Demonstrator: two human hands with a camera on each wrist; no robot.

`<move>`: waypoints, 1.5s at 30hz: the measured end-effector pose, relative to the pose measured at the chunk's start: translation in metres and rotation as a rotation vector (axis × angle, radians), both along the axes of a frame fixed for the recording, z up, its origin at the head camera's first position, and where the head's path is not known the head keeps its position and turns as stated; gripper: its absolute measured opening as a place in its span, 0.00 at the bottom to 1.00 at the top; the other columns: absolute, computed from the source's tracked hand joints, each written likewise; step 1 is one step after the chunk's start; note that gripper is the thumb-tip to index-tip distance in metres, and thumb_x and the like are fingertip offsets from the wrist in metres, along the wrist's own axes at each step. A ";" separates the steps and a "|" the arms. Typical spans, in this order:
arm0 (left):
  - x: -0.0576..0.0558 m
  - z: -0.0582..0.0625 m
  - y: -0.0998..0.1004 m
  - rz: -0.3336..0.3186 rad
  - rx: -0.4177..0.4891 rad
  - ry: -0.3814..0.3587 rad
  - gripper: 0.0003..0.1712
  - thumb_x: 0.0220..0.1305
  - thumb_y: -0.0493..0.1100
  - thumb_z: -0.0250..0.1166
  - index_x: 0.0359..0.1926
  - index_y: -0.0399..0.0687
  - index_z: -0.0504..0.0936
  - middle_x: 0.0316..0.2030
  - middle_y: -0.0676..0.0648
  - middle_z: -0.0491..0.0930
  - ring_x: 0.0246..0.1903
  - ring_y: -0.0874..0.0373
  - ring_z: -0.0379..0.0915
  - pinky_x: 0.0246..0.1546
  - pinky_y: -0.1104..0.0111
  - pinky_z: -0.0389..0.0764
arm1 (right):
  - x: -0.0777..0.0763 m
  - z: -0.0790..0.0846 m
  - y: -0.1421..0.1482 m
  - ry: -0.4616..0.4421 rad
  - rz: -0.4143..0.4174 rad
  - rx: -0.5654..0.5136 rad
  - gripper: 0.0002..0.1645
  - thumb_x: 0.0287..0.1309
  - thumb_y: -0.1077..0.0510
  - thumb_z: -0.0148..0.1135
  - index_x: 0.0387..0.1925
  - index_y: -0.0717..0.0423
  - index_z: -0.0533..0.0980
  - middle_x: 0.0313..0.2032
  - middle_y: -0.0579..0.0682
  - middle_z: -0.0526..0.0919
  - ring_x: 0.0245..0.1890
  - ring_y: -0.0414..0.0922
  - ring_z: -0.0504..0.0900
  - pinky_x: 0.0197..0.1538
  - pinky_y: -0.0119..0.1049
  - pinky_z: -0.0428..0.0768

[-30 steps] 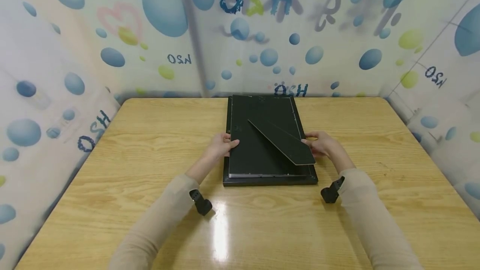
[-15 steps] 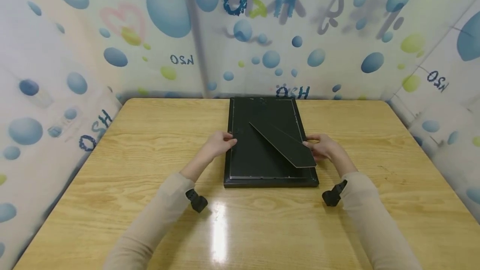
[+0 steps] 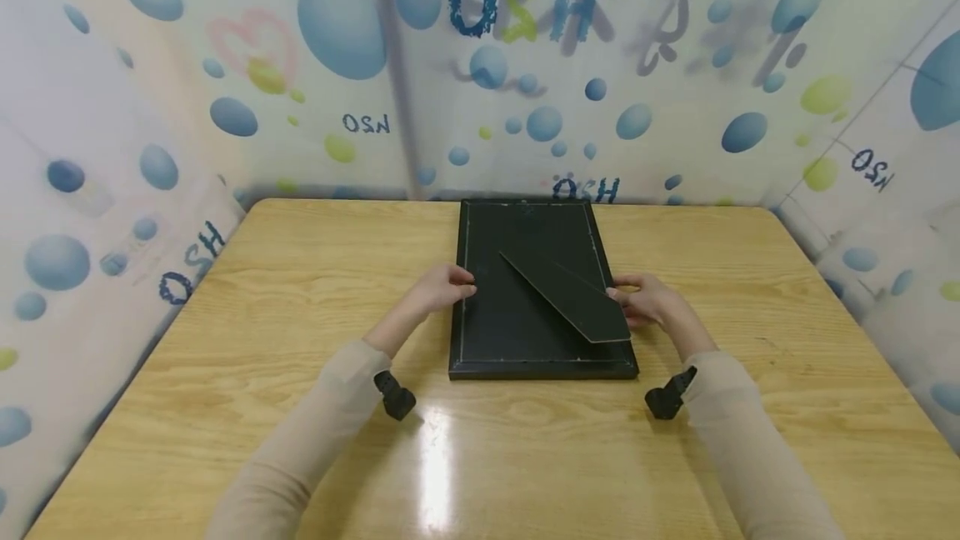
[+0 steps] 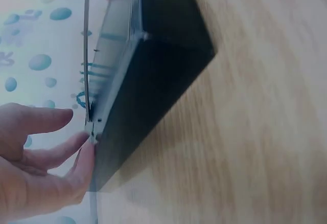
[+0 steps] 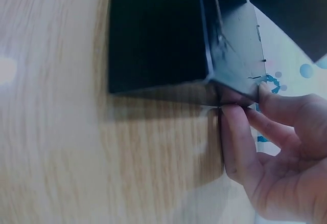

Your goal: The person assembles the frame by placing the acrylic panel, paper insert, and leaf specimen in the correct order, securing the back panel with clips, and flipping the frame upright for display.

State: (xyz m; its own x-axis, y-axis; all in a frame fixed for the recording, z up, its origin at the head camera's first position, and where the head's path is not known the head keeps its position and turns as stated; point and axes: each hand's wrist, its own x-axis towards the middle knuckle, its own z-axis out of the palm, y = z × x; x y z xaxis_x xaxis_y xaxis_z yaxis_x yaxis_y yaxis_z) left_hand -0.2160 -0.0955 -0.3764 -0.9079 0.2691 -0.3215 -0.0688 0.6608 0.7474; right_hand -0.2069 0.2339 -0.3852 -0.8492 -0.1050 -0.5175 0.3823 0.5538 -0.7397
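A black picture frame (image 3: 540,373) lies face down on the table, its dark backing board (image 3: 517,315) sitting within the border. From the board an easel leg (image 3: 573,298) sticks up at a slant toward the lower right. My left hand (image 3: 444,288) is at the frame's left side; in the left wrist view its fingertips (image 4: 88,144) touch the side edge while the thumb stands apart. On the right side my right hand (image 3: 645,300) holds the edge, thumb (image 5: 271,98) on top and fingers against the outer side. The frame's front is hidden underneath.
The wooden table (image 3: 330,257) reaches back to a curtain (image 3: 645,65) printed with blue and green bubbles and letters. The frame's far end lies at the table's back edge. A black wrist camera (image 3: 393,397) hangs from the left sleeve, another camera (image 3: 670,394) from the right.
The backing board has sunk down into the frame, and the pale gap along its near edge has closed. My left thumb has come off the board; my right hand stays at its side.
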 end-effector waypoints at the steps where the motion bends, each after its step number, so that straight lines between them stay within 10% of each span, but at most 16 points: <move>1: -0.003 -0.001 -0.001 0.006 0.003 0.015 0.24 0.65 0.43 0.55 0.59 0.38 0.68 0.60 0.37 0.66 0.59 0.43 0.63 0.57 0.54 0.70 | -0.001 0.000 -0.001 0.001 0.001 -0.004 0.35 0.66 0.54 0.47 0.68 0.61 0.49 0.45 0.57 0.77 0.29 0.34 0.78 0.33 0.28 0.81; 14: -0.043 -0.009 -0.001 0.099 -0.132 -0.016 0.53 0.57 0.47 0.65 0.71 0.44 0.38 0.70 0.34 0.39 0.69 0.40 0.40 0.67 0.52 0.56 | -0.010 -0.002 -0.009 0.019 -0.002 -0.050 0.36 0.65 0.51 0.49 0.68 0.63 0.51 0.49 0.62 0.77 0.29 0.34 0.80 0.34 0.31 0.82; 20: -0.053 0.004 -0.004 0.081 -0.173 -0.091 0.54 0.57 0.47 0.64 0.71 0.43 0.35 0.70 0.33 0.35 0.67 0.41 0.46 0.61 0.56 0.67 | -0.013 -0.001 -0.011 0.043 0.010 -0.055 0.38 0.62 0.51 0.53 0.66 0.65 0.54 0.42 0.57 0.82 0.31 0.37 0.81 0.37 0.35 0.83; 25: -0.055 0.006 -0.002 0.033 -0.308 -0.167 0.55 0.57 0.53 0.63 0.70 0.39 0.36 0.70 0.35 0.44 0.41 0.51 0.77 0.40 0.67 0.80 | -0.015 0.001 -0.006 0.042 0.056 -0.040 0.39 0.61 0.52 0.55 0.65 0.68 0.54 0.45 0.61 0.79 0.31 0.38 0.81 0.37 0.36 0.83; 31: -0.057 0.010 0.008 -0.022 -0.351 -0.258 0.49 0.60 0.52 0.61 0.70 0.39 0.42 0.69 0.38 0.47 0.18 0.59 0.71 0.25 0.71 0.79 | -0.034 0.004 0.000 0.075 0.118 0.035 0.39 0.61 0.52 0.56 0.65 0.68 0.53 0.50 0.68 0.74 0.34 0.40 0.80 0.40 0.38 0.83; 37: -0.063 0.011 0.015 -0.014 -0.359 -0.292 0.48 0.58 0.49 0.63 0.69 0.37 0.45 0.69 0.37 0.46 0.23 0.53 0.79 0.28 0.67 0.82 | -0.065 0.008 -0.010 0.223 0.126 0.230 0.42 0.59 0.52 0.57 0.66 0.68 0.50 0.58 0.74 0.63 0.53 0.61 0.72 0.51 0.48 0.77; 45: -0.058 0.006 0.014 0.017 -0.300 -0.328 0.52 0.58 0.46 0.64 0.70 0.38 0.38 0.71 0.38 0.40 0.26 0.51 0.80 0.29 0.66 0.82 | -0.104 0.003 -0.019 0.551 0.386 0.480 0.45 0.56 0.50 0.61 0.68 0.63 0.50 0.65 0.73 0.49 0.64 0.70 0.49 0.62 0.66 0.54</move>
